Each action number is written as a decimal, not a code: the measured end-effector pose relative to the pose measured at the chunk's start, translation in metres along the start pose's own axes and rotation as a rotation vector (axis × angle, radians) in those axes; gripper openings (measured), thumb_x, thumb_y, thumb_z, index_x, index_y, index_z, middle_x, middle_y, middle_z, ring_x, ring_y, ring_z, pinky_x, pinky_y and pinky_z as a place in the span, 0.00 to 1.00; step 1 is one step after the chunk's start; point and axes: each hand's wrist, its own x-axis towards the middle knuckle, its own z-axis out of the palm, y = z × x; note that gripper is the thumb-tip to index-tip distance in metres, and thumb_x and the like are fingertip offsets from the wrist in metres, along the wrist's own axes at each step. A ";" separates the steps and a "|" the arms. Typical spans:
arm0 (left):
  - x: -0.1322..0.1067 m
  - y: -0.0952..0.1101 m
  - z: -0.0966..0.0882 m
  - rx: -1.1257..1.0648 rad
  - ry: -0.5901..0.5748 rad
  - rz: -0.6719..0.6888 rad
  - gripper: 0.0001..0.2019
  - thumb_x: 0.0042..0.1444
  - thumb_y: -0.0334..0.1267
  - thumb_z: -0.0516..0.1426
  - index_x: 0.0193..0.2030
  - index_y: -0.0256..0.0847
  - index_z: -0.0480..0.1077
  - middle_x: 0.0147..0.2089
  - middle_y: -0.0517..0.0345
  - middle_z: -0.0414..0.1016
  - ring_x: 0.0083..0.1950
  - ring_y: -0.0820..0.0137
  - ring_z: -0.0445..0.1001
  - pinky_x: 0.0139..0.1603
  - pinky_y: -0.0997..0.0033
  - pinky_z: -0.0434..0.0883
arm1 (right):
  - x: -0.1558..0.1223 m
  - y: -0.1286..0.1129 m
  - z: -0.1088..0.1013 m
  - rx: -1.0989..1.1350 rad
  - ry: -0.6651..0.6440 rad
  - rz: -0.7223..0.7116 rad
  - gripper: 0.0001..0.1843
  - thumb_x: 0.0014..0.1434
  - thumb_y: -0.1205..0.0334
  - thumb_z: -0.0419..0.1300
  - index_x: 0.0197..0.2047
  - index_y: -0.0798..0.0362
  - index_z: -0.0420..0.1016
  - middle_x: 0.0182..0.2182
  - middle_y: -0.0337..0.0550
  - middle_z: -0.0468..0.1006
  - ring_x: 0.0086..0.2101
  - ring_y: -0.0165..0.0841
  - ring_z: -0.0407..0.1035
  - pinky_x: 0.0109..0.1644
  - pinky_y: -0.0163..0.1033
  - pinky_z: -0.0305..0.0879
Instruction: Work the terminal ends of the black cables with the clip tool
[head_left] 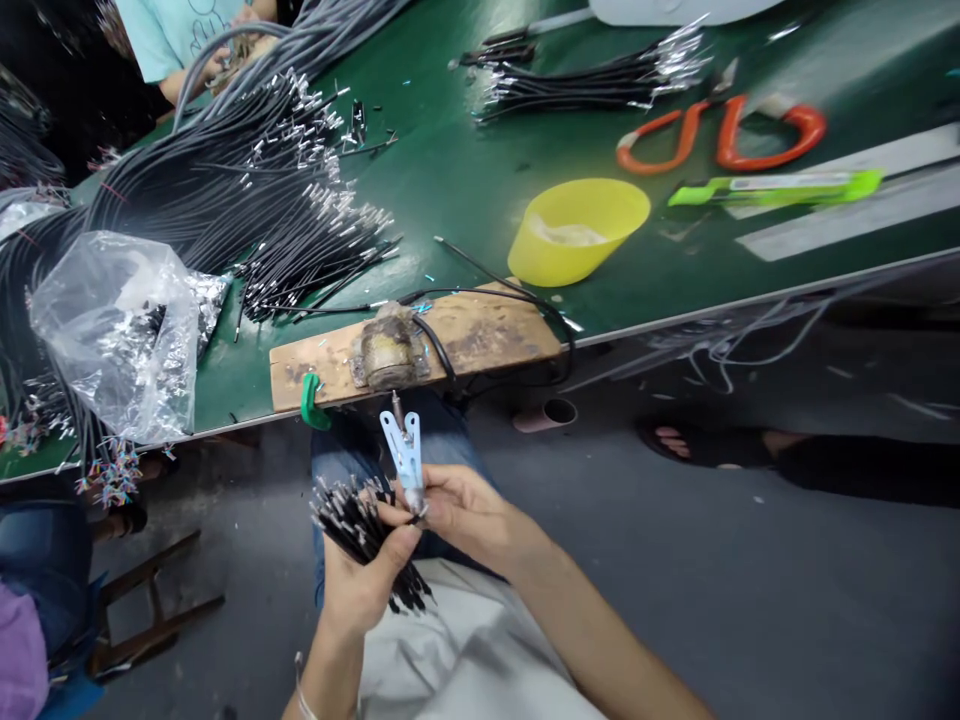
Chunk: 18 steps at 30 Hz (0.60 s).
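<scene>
My left hand (360, 585) is wrapped round a bundle of short black cables (356, 520) with stripped, silvery ends, held above my lap. Its thumb presses near one cable end just under a light-blue clip (405, 445). That clip, shaped like a clothes peg, hangs from the metal shaft of a small, worn motor (390, 350). At the clip's lower tip my right hand (472, 515) is closed in a pinch, close to the left thumb. What lies between its fingertips is hidden.
The motor sits on a wooden board (495, 325) held by a green clamp (311, 402) at the edge of the green table (442, 130). Black cables (300, 250), a plastic bag (112, 330), a yellow cup (574, 235), orange-handled scissors (765, 150) and a green cutter (780, 188) lie there. Another person (172, 45) sits opposite.
</scene>
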 end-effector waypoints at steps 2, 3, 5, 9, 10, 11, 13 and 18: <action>-0.001 0.006 0.000 -0.010 -0.045 0.011 0.11 0.29 0.44 0.70 0.17 0.41 0.77 0.27 0.50 0.78 0.34 0.58 0.76 0.41 0.58 0.74 | 0.006 -0.007 -0.008 0.053 -0.020 0.149 0.22 0.37 0.47 0.70 0.25 0.58 0.74 0.19 0.36 0.67 0.20 0.24 0.59 0.24 0.31 0.55; -0.004 0.009 0.003 0.006 -0.025 0.058 0.09 0.33 0.43 0.69 0.20 0.41 0.78 0.28 0.50 0.78 0.35 0.58 0.76 0.42 0.58 0.73 | 0.009 -0.010 -0.011 0.049 -0.001 0.176 0.21 0.35 0.49 0.71 0.24 0.58 0.74 0.18 0.35 0.67 0.19 0.23 0.57 0.23 0.30 0.54; -0.014 0.017 0.010 0.009 0.085 0.170 0.07 0.38 0.40 0.67 0.25 0.41 0.78 0.30 0.53 0.76 0.35 0.62 0.74 0.41 0.60 0.72 | 0.018 -0.016 -0.014 0.077 0.059 0.146 0.19 0.35 0.52 0.72 0.22 0.59 0.74 0.16 0.33 0.65 0.18 0.21 0.54 0.22 0.30 0.51; -0.029 0.032 0.023 0.023 0.122 0.251 0.07 0.40 0.41 0.66 0.23 0.41 0.76 0.28 0.55 0.73 0.33 0.65 0.72 0.41 0.64 0.71 | 0.036 -0.021 -0.002 0.256 0.088 -0.006 0.20 0.40 0.46 0.68 0.25 0.57 0.76 0.17 0.35 0.67 0.19 0.23 0.56 0.24 0.31 0.56; -0.030 0.034 0.024 0.032 0.135 0.276 0.07 0.40 0.41 0.66 0.23 0.42 0.76 0.28 0.56 0.72 0.33 0.66 0.72 0.41 0.65 0.70 | 0.040 -0.021 0.003 0.288 0.084 -0.020 0.22 0.39 0.44 0.68 0.27 0.56 0.77 0.20 0.37 0.70 0.21 0.24 0.59 0.25 0.31 0.58; -0.028 0.036 0.023 0.040 0.151 0.297 0.07 0.41 0.42 0.66 0.23 0.42 0.76 0.29 0.56 0.72 0.34 0.66 0.72 0.42 0.65 0.70 | 0.043 -0.021 0.008 0.315 0.092 -0.032 0.22 0.39 0.44 0.68 0.28 0.56 0.78 0.22 0.39 0.72 0.23 0.25 0.62 0.26 0.31 0.60; -0.021 0.040 0.019 0.048 0.164 0.293 0.07 0.40 0.42 0.66 0.23 0.42 0.76 0.29 0.56 0.73 0.33 0.66 0.72 0.42 0.65 0.70 | 0.046 -0.020 0.015 0.354 0.136 -0.048 0.21 0.38 0.45 0.69 0.28 0.55 0.79 0.24 0.40 0.74 0.25 0.26 0.64 0.28 0.31 0.61; 0.007 0.042 0.001 0.028 0.029 -0.027 0.11 0.28 0.39 0.70 0.15 0.41 0.74 0.24 0.56 0.76 0.31 0.64 0.75 0.38 0.65 0.73 | 0.044 -0.020 0.020 0.385 0.187 -0.010 0.20 0.39 0.47 0.69 0.26 0.56 0.78 0.21 0.38 0.73 0.20 0.25 0.61 0.22 0.30 0.58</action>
